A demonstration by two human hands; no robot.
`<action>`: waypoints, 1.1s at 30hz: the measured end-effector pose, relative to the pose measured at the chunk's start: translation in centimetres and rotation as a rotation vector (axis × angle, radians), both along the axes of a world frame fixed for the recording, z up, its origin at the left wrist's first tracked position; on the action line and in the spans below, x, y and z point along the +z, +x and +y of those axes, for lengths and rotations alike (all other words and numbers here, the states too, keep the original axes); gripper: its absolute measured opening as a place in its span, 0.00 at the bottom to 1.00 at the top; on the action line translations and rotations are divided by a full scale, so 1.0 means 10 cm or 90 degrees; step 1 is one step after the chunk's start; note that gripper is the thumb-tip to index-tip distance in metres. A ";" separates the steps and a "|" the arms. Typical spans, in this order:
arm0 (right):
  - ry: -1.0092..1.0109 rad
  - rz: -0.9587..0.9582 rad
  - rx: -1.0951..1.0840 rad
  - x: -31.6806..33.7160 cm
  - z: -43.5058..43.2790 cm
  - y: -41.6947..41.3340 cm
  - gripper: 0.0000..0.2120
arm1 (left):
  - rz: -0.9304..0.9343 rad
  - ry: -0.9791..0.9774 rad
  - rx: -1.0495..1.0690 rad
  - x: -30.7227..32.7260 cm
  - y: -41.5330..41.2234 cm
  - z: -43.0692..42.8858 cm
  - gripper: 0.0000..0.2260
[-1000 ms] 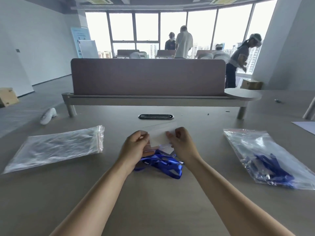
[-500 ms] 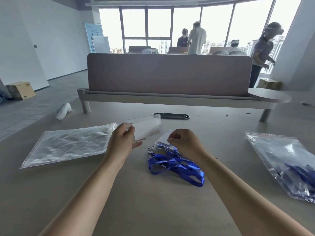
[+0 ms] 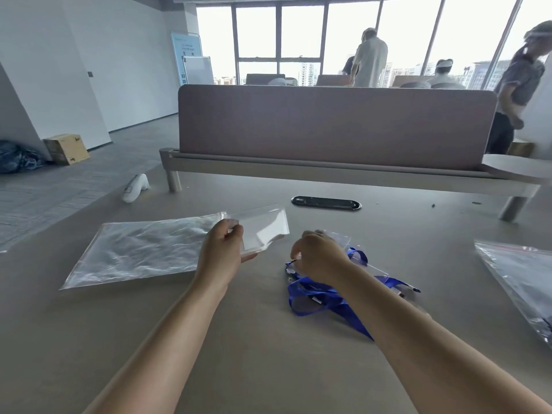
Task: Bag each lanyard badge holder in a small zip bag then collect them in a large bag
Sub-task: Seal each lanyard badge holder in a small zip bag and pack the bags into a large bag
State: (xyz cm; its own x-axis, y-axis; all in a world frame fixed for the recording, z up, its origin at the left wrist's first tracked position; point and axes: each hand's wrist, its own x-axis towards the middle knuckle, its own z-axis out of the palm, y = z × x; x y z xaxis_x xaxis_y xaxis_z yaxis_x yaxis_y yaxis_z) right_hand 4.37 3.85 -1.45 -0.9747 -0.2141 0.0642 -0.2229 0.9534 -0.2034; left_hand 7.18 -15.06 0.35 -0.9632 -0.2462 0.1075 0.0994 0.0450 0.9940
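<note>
My left hand [image 3: 222, 249] holds a small clear zip bag [image 3: 264, 228] by its near left corner, lifted a little above the table. My right hand [image 3: 318, 256] rests curled over a clear badge holder [image 3: 340, 239] that lies on the table with its blue lanyard [image 3: 325, 297] bunched under and behind my wrist. Its fingertips pinch at the holder's left edge. A large clear bag [image 3: 140, 249] lies flat to the left of my left hand. A second large zip bag [image 3: 519, 270] with a red seal lies at the right edge.
A mauve divider screen [image 3: 334, 127] on a raised shelf crosses the far side of the table. A black cable grommet [image 3: 325, 202] sits in front of it. A white handheld device [image 3: 136, 186] lies at the far left. Several people stand by the windows behind.
My hands have parted: the left one carried the small bag off to the left and up, while the right one dropped onto the badge holder. The camera view has swung left.
</note>
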 end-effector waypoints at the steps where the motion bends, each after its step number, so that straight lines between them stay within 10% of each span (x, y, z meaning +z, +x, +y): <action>1: 0.016 0.005 0.006 -0.01 0.00 -0.01 0.11 | -0.011 0.012 0.004 0.00 0.00 -0.01 0.06; 21: -0.585 0.209 -0.095 1.39 0.50 0.67 0.07 | 0.041 0.080 -0.047 0.39 0.35 0.30 0.09; 33: -0.595 0.368 -0.087 2.17 0.58 0.82 0.07 | 0.036 0.066 -0.103 0.63 0.43 0.31 0.07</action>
State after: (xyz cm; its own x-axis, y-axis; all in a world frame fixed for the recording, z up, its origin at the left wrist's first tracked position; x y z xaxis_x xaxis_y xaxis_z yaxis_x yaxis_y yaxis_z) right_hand 12.55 9.62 20.22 -0.7575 0.2623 0.5978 -0.4214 0.5028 -0.7547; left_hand 11.52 -11.92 6.68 -0.9843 -0.1006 0.1451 0.1532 -0.0783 0.9851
